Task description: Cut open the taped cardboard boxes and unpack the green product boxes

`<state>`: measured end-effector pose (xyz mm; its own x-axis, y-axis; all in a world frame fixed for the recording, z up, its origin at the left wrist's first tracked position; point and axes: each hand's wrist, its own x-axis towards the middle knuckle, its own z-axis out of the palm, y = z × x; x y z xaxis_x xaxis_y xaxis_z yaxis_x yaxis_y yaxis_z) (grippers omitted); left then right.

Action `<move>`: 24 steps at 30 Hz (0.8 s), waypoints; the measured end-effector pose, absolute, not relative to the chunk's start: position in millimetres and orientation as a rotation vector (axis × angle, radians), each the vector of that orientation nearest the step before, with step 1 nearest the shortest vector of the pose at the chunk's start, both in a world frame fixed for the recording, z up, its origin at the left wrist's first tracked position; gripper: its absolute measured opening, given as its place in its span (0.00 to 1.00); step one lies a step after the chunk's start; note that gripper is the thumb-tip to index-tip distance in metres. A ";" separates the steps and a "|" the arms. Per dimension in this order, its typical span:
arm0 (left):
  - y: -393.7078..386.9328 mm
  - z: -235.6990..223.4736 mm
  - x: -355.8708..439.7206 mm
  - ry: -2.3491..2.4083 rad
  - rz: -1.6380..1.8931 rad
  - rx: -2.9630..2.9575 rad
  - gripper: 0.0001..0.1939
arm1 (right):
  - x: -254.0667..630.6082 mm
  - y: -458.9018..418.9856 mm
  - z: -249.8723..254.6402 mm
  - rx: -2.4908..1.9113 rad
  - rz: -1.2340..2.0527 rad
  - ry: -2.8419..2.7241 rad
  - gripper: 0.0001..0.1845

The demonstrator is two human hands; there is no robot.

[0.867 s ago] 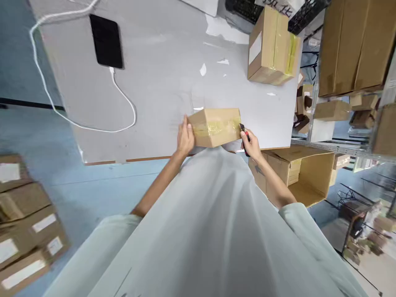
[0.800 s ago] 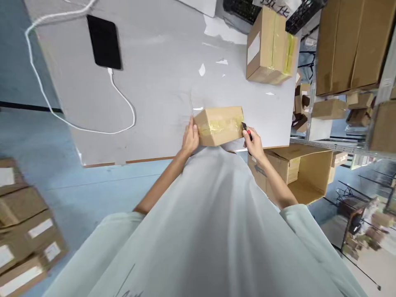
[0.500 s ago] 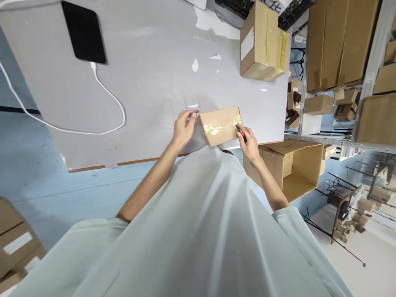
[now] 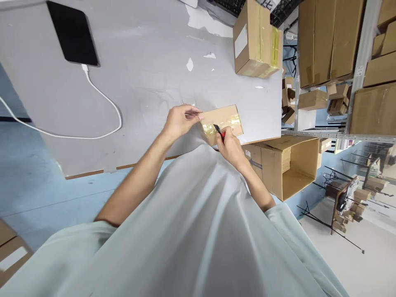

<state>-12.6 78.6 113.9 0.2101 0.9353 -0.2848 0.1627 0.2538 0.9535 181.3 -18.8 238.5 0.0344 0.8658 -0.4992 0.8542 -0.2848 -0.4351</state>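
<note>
A small cardboard box [image 4: 223,114], with shiny yellowish tape across its top, lies at the front edge of the grey table. My left hand [image 4: 181,120] pinches the box's left end, thumb on the top and fingers at the far corner. In my right hand [image 4: 230,145] is a red and black box cutter [image 4: 219,131], its dark tip over the taped strip near the left part of the box. Whether the blade has gone into the tape I cannot tell.
Taped cardboard boxes [image 4: 256,45] stand at the back right of the grey table [image 4: 136,82]. A black phone [image 4: 73,34] charges on a white cable [image 4: 107,99] at the left. An open carton [image 4: 298,165] sits below the right edge, near shelves of boxes.
My right hand has moved left over the box with the box cutter, from the right end to the left part of the tape. My left hand has closed on the box's left end.
</note>
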 end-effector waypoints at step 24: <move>77.8 110.9 -13.5 1.245 0.801 1.138 0.11 | 94.8 13.0 267.5 -2.708 0.881 -2.296 0.20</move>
<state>-13.5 77.8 110.9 0.1879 0.9353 -0.2998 0.1151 0.2822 0.9524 94.8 13.0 267.5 0.1547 0.7498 -0.6434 0.9877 -0.1328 0.0827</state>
